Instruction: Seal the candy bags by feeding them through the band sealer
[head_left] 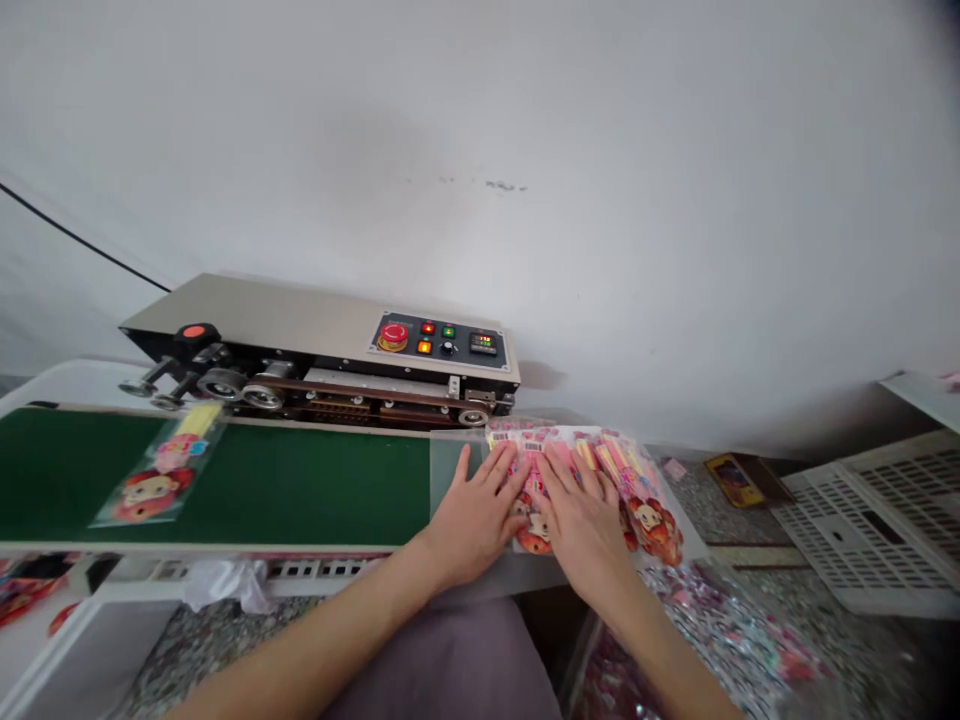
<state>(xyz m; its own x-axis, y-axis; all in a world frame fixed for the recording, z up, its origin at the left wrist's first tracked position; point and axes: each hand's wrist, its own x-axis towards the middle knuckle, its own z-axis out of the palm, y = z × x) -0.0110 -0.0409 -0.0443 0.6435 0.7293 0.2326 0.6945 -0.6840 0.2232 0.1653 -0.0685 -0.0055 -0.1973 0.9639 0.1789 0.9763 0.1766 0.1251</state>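
My left hand [471,520] lies flat with its fingers spread, on the left part of some clear plastic packets [534,450] with pink and yellow printed contents. Beside it my right hand [585,520] rests on the same packets, fingers stretched out. More packets [649,505] with a red-haired cartoon figure fan out to the right of my right hand. On the left of the green conveyor belt [322,485] lies a single packet [161,475], its top end against the rollers of the sealing machine [300,330]. The fingers partly cover the packets under them.
A control panel [442,340] with a red knob and lit buttons is on the machine. To the right are a white plastic crate [877,525] and a small open box [742,482]. Below lies a large clear bag [727,620] of shiny items; white cloth [229,585] hangs below the belt.
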